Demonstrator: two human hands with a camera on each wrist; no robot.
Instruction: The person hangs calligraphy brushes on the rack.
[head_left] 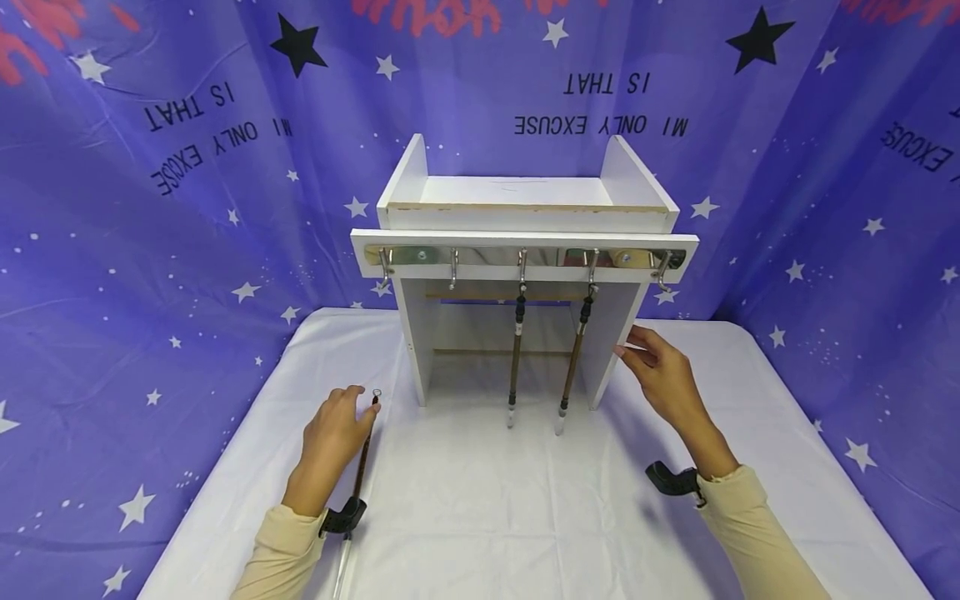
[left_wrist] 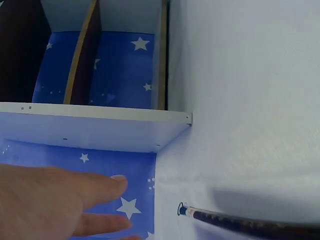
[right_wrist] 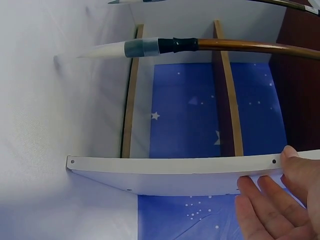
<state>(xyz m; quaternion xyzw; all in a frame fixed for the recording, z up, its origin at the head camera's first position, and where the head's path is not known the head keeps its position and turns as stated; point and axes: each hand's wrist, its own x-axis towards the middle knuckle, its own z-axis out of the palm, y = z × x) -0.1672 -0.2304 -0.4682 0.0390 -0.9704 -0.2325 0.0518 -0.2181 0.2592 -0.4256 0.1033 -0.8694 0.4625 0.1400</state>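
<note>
My left hand (head_left: 335,425) hovers over the left of the table, fingers extended and holding nothing. Close beside its thumb lies a calligraphy brush (head_left: 363,467) with a small hanging ring; the left wrist view shows this brush (left_wrist: 240,222) apart from the fingers. My right hand (head_left: 663,375) holds the right side panel of a white shelf (head_left: 525,220); in the right wrist view the thumb is on the panel's edge and the fingertips against its outer face. Two more calligraphy brushes, one at the middle hook (head_left: 516,350) and one to its right (head_left: 574,358), hang tips down.
A metal hook rail (head_left: 487,255) with several hooks runs across the shelf's front. White cloth covers the table (head_left: 480,500). A purple star-printed curtain (head_left: 187,250) encloses the back and sides. Black wrist mounts (head_left: 345,515) sit on both forearms.
</note>
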